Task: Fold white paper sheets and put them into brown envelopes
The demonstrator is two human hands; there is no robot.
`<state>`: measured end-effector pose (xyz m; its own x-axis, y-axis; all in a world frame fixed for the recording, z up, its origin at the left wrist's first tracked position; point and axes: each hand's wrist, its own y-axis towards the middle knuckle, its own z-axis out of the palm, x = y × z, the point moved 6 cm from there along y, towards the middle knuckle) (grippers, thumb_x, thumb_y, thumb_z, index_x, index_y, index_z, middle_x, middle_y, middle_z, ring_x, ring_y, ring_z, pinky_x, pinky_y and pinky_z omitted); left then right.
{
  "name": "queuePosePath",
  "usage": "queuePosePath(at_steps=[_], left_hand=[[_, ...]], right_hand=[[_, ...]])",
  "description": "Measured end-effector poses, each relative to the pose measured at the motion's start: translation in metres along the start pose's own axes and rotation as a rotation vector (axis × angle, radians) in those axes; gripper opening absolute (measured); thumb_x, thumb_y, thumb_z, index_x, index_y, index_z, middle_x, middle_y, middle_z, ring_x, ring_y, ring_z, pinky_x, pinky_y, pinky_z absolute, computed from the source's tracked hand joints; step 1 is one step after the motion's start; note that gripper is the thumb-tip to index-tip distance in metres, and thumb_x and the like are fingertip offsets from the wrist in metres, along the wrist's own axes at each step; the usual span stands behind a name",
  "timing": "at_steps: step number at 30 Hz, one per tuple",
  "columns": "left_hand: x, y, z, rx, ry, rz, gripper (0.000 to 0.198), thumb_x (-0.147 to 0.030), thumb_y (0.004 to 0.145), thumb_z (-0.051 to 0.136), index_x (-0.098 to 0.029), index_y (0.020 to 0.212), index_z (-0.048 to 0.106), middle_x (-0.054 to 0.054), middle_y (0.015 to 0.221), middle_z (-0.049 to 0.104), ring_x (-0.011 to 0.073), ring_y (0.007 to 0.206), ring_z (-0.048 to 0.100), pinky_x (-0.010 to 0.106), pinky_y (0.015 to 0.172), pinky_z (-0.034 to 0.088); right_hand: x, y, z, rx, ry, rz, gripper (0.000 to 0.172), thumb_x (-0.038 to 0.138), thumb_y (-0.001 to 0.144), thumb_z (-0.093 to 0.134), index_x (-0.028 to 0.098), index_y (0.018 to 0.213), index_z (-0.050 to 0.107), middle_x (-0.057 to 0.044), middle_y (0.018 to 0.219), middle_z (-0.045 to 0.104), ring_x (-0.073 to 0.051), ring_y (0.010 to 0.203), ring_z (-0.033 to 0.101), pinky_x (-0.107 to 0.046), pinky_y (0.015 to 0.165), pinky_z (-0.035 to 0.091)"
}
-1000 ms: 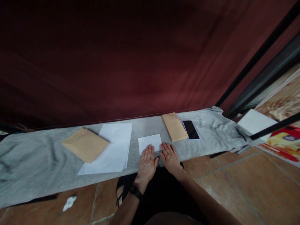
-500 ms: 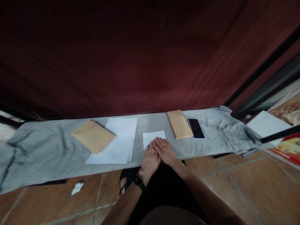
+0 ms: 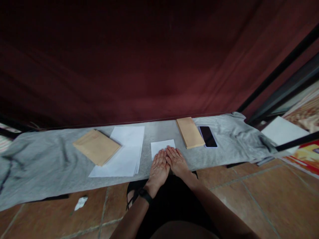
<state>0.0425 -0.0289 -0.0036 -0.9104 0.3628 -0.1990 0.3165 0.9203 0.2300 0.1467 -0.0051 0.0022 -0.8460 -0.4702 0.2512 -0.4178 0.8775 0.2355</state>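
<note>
A small white piece of paper (image 3: pixel 159 145), perhaps folded, lies on the grey cloth in front of me. My left hand (image 3: pixel 159 167) rests flat over its near edge, fingers stretched out. Beside it, my right hand (image 3: pixel 176 162) also lies flat with straight fingers, partly over the paper's near right corner. The two hands touch at the index fingers and thumbs, and they hide the near part of the paper. To the right is a stack of brown envelopes (image 3: pixel 190 132). On the left, more brown envelopes (image 3: pixel 96 146) lie over large white sheets (image 3: pixel 124 161).
A phone (image 3: pixel 208 136) lies right of the envelope stack. The grey cloth (image 3: pixel 50 166) covers a long narrow bench against a dark red panel (image 3: pixel 154 83). Black metal bars (image 3: pixel 281 71) stand at the right. A crumpled white scrap (image 3: pixel 81 203) is on the tiled floor (image 3: pixel 264 196).
Both hands stay flat on the small paper, almost unmoved. The view has shifted slightly, so the things at the left appear a little farther left and lower.
</note>
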Motion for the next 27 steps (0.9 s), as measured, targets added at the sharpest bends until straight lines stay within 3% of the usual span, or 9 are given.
queuePosePath(at_steps=[7, 14, 22, 27], left_hand=[[0.021, 0.016, -0.002, 0.011, -0.014, -0.090, 0.058, -0.026, 0.097, 0.032, -0.007, 0.152, 0.035, 0.017, 0.158, 0.037, 0.0252, 0.149, 0.028, 0.046, 0.122, 0.029], [0.048, 0.029, -0.004, -0.033, 0.042, -0.220, 0.059, -0.031, 0.098, 0.031, -0.002, 0.150, 0.034, 0.021, 0.157, 0.037, 0.0280, 0.150, 0.026, 0.048, 0.121, 0.028], [0.049, 0.029, -0.004, -0.031, 0.155, -0.240, 0.062, -0.035, 0.100, 0.029, 0.003, 0.148, 0.037, 0.024, 0.157, 0.037, 0.0299, 0.149, 0.029, 0.048, 0.122, 0.026], [0.049, 0.028, -0.005, -0.015, 0.172, -0.225, 0.060, -0.030, 0.098, 0.031, 0.000, 0.150, 0.035, 0.021, 0.157, 0.038, 0.0289, 0.150, 0.027, 0.048, 0.122, 0.027]], right_hand=[[0.002, 0.000, -0.003, -0.050, -0.001, 0.042, 0.047, 0.026, 0.105, 0.035, 0.016, 0.150, 0.043, -0.008, 0.155, 0.043, -0.022, 0.144, 0.039, -0.045, 0.121, 0.025], [0.003, 0.000, -0.004, -0.093, -0.052, 0.103, 0.049, 0.034, 0.105, 0.039, 0.016, 0.150, 0.045, -0.012, 0.155, 0.042, -0.026, 0.143, 0.041, -0.047, 0.120, 0.026], [-0.008, 0.005, -0.003, -0.137, -0.062, 0.310, 0.053, 0.037, 0.106, 0.031, 0.006, 0.145, 0.048, -0.016, 0.151, 0.047, -0.028, 0.141, 0.043, -0.046, 0.119, 0.027], [0.010, 0.030, -0.005, -0.078, 0.029, 0.183, 0.051, 0.036, 0.107, 0.030, 0.012, 0.149, 0.045, -0.011, 0.155, 0.043, -0.026, 0.145, 0.037, -0.046, 0.121, 0.024]])
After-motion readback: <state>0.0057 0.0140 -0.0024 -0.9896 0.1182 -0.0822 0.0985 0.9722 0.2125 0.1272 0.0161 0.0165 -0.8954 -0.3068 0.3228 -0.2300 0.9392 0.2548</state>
